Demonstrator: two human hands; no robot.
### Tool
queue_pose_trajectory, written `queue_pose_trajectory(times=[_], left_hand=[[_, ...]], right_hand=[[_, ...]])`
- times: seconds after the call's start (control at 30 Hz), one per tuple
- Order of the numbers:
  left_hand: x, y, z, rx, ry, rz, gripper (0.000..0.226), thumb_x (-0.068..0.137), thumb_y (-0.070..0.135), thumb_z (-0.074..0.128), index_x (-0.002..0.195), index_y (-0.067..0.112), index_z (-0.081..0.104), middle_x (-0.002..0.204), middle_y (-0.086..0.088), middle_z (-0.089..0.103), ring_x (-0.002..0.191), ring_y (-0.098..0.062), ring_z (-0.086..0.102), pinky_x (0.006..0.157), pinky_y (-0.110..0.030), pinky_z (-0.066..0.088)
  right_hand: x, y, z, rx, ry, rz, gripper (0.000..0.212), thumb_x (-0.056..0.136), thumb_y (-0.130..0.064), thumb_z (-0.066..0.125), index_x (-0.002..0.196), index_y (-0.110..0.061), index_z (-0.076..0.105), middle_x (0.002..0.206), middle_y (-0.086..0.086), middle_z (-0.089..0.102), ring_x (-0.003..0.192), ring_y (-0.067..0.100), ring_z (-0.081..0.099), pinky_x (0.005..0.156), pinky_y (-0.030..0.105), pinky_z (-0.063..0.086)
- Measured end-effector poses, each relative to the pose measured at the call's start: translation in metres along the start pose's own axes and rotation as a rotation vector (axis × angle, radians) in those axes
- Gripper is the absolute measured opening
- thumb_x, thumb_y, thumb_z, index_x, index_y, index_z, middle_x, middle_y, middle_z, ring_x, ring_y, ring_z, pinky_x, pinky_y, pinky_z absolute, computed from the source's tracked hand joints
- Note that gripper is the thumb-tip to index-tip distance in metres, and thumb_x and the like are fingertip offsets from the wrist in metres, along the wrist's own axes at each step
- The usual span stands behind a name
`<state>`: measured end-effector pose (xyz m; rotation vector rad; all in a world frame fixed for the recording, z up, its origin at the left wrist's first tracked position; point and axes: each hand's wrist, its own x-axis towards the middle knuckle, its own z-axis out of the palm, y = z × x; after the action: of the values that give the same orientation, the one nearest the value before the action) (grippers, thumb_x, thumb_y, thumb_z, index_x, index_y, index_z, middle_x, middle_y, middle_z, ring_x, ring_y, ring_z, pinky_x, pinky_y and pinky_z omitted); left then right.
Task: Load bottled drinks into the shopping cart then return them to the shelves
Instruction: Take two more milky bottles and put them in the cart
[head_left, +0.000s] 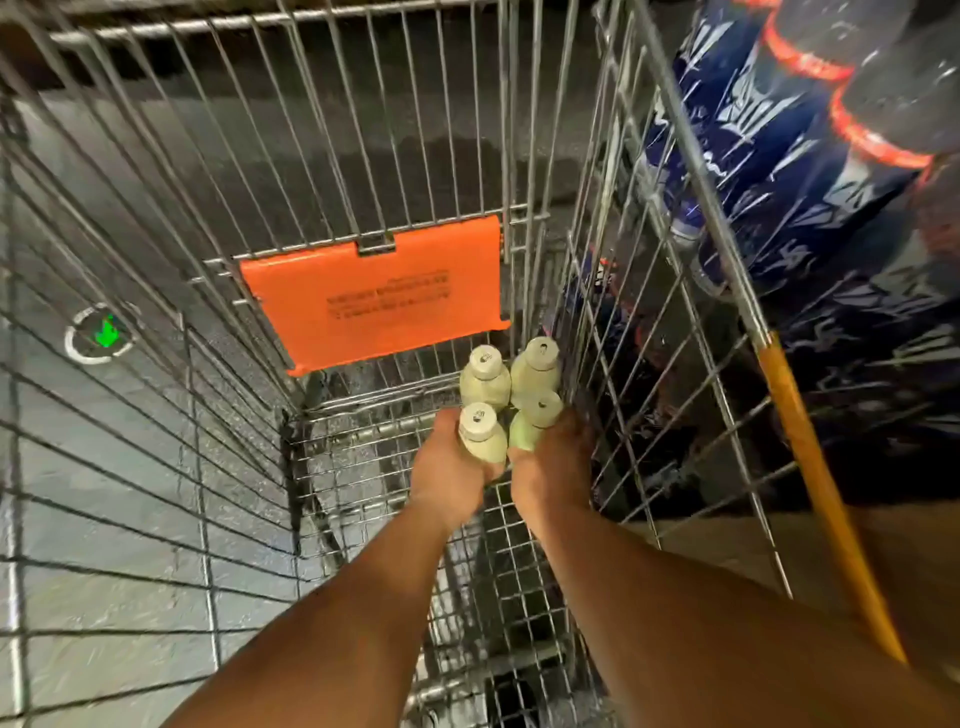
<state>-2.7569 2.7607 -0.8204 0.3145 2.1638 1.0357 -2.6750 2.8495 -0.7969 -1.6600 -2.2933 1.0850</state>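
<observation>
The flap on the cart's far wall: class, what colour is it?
Orange, with dark print; the flap shows in the head view.

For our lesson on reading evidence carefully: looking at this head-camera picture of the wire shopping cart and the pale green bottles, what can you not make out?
- Black print on the orange plastic flap: blurred and too small to read.
- Bases of the four pale green bottles: hidden by the left hand, the right hand and the steep angle.
- Labels on the dark blue shrink-wrapped bottle packs: blurred, behind the grey wire cart side.
- The packs' tops: cut off by the frame's top edge.
</observation>
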Motion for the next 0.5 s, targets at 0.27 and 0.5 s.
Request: queue_pose_trajectory(times=[0.27,0.5], left_hand=[[0.026,0.004,0.021,-0.024,0.006,-0.029,0.066,0.068,0.012,0.079,0.122,0.035,0.048,0.104,0.008,0.068,0.098,-0.017,0.064,0.089,-0.043,0.055],[0.026,0.000,0.023,-0.014,-0.014,0.033,0.065,0.071,0.013,0.081,0.128,0.028,0.054,0.125,-0.001,0.060,0.119,-0.024,0.055,0.100,-0.047,0.047]], right_hand=[[0.018,0.008,0.017,0.058,0.108,0.049,0.047,0.086,-0.007,0.061,0.130,-0.009,0.045,0.130,0.014,0.045,0.114,0.030,0.047,0.082,0.027,0.035],[0.009,0.006,0.022,0.118,0.160,0.084,0.054,0.083,-0.005,0.057,0.134,-0.013,0.041,0.130,0.013,0.048,0.112,0.031,0.050,0.084,0.028,0.036]])
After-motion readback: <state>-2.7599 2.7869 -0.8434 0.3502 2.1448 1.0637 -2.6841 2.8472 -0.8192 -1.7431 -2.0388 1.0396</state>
